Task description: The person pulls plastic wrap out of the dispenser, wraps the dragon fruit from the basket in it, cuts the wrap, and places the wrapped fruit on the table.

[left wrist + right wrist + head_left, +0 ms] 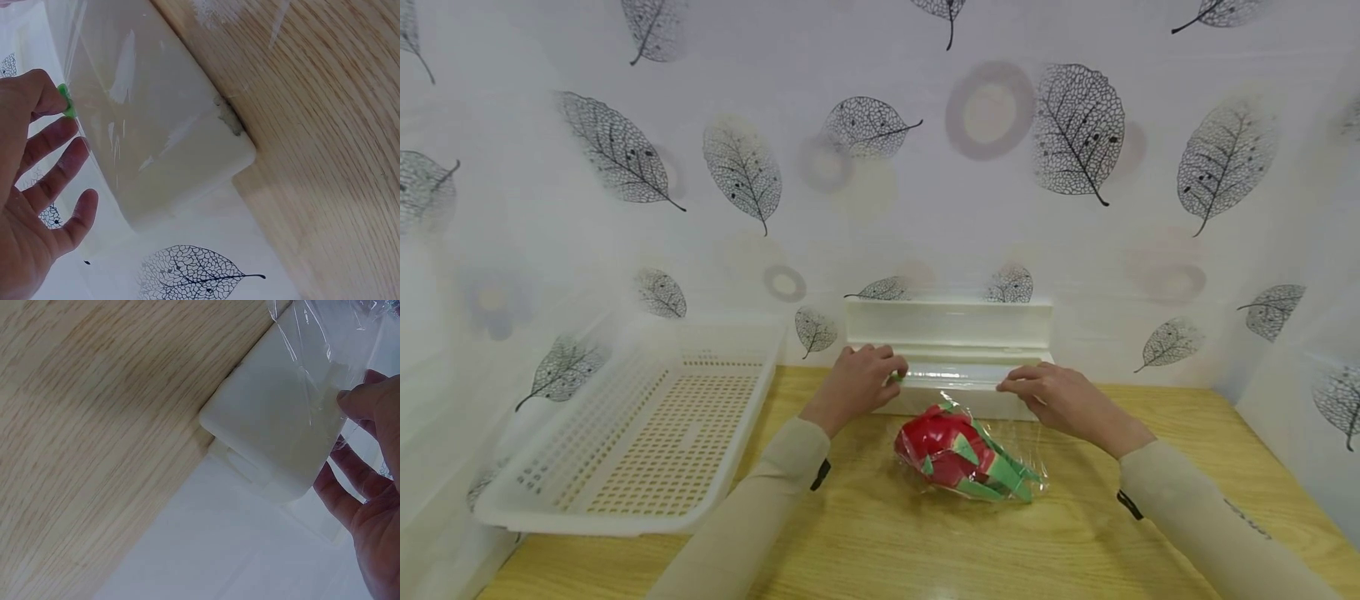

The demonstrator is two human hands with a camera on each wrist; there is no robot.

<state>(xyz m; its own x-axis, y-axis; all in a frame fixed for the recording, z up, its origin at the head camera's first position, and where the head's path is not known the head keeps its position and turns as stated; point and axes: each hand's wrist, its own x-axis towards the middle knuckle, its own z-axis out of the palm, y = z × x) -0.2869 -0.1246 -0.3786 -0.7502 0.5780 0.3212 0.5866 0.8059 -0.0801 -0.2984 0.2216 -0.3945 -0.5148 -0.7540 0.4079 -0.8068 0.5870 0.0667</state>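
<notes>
A white cling film dispenser (958, 402) stands at the back of the table with its lid (951, 323) raised, a roll of film (958, 372) inside. In front lies a red dragon fruit (936, 442) with green scales, loosely covered by clear cling film (312, 337) that reaches up to the dispenser. At the box's left front edge, my left hand (863, 379) pinches a small green slider (66, 100) between thumb and forefinger, the other fingers spread. My right hand (1063, 400) pinches the film at the right end of that edge, its other fingers behind the box wall.
A white plastic basket (752, 417) with a perforated bottom stands to the left, close to my left forearm. Behind the wooden table (880, 550) hangs a pale sheet with a leaf print (1078, 129), which also runs along both sides.
</notes>
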